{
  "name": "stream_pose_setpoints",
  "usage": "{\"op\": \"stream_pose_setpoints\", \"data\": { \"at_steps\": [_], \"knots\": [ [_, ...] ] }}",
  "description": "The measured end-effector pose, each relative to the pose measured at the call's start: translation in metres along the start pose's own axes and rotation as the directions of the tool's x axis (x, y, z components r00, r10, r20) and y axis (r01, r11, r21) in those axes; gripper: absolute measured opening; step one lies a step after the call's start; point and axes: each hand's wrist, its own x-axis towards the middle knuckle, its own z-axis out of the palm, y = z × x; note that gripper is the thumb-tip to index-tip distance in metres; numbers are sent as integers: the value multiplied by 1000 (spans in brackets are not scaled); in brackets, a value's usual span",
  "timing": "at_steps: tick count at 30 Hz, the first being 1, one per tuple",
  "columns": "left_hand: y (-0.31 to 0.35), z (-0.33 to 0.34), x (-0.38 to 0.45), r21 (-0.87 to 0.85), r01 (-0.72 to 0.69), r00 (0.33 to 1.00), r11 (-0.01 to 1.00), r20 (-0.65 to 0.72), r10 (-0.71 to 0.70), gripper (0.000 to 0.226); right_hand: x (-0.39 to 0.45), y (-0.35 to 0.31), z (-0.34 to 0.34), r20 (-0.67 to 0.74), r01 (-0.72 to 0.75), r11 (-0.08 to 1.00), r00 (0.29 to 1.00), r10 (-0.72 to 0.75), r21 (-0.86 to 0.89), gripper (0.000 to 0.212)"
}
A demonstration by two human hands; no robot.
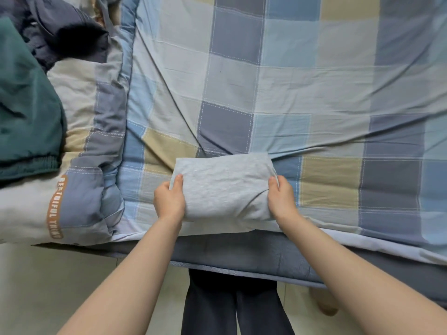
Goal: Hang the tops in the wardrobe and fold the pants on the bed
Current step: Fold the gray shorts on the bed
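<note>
Head view is showing the pants (pixel 223 187), a grey folded bundle, lying on the bed (pixel 314 93) near its front edge. The left hand (pixel 169 200) is gripping the bundle's left side, thumb on top and fingers tucked under or behind; the right hand (pixel 281 198) is gripping the right side the same way. The bundle is looking loose: cloth is bunching under the right thumb, so a lopsided lift or a slack grip could be letting the layers slide apart and undoing the fold. Sitting this close to the edge, it could also be slipping toward the floor (pixel 60 286). To the left, a quilt (pixel 92 146) is lying heaped, with a green garment (pixel 26 112) and a dark garment (pixel 60 32) on it. Nothing is blocking the open sheet beyond the bundle.
</note>
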Motion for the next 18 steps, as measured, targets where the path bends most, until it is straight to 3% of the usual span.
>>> {"op": "stream_pose_setpoints", "data": {
  "at_steps": [3,8,11,13,15,18],
  "knots": [
    [8,-24,-44,-114,-20,999,993,30,23,48,-44,-10,-31,-12,8,1000,1000,-8,1,28],
    [73,-82,-132,-264,-221,971,939,30,237,17,-132,-63,-102,-126,120,992,985,-116,26,24],
    [116,-120,-180,-361,-357,918,861,34,395,25,-182,-102,-143,-227,193,980,958,-176,55,17],
    [142,-146,-208,-404,-456,867,793,1,499,24,-217,-125,-169,-309,256,964,925,-223,71,17],
    [158,-168,-229,-425,-526,822,737,-30,569,19,-250,-140,-189,-380,329,939,885,-269,102,36],
    [180,-203,-261,-450,-575,754,684,33,656,17,-310,-156,-212,-519,458,886,776,-358,75,39]
  ]
}}
